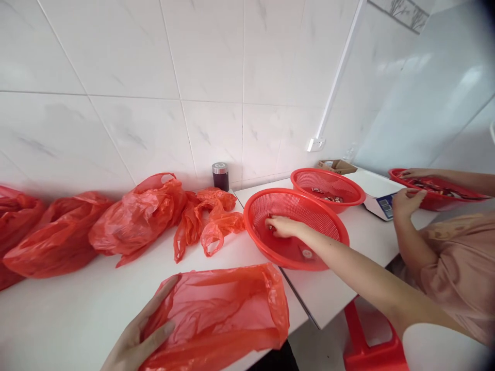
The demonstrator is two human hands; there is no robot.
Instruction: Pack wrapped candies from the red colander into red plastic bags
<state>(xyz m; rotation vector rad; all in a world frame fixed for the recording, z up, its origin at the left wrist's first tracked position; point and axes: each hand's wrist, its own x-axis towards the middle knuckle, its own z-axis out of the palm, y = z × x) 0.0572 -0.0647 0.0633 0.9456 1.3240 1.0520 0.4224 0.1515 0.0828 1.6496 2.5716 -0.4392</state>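
My left hand (141,327) grips the near left side of a red plastic bag (224,309), thumb on the outside, and the bag's mouth gapes toward the right. Inside a red mesh basket (255,242) is my right hand (284,226), its fingers curled together near the left wall. A small dark bit shows at the fingertips, too small to name. Near the bottom of this basket lies a small red packet (307,252) with a pale round mark.
Several crumpled red bags (139,221) line the wall side of the white table. A dark lidded cup (220,178) stands behind them. Right: a second red basket (328,180) with small packets, a scale (381,201), a cardboard box (336,166), a co-worker's hand (406,201) and a red stool (371,340).
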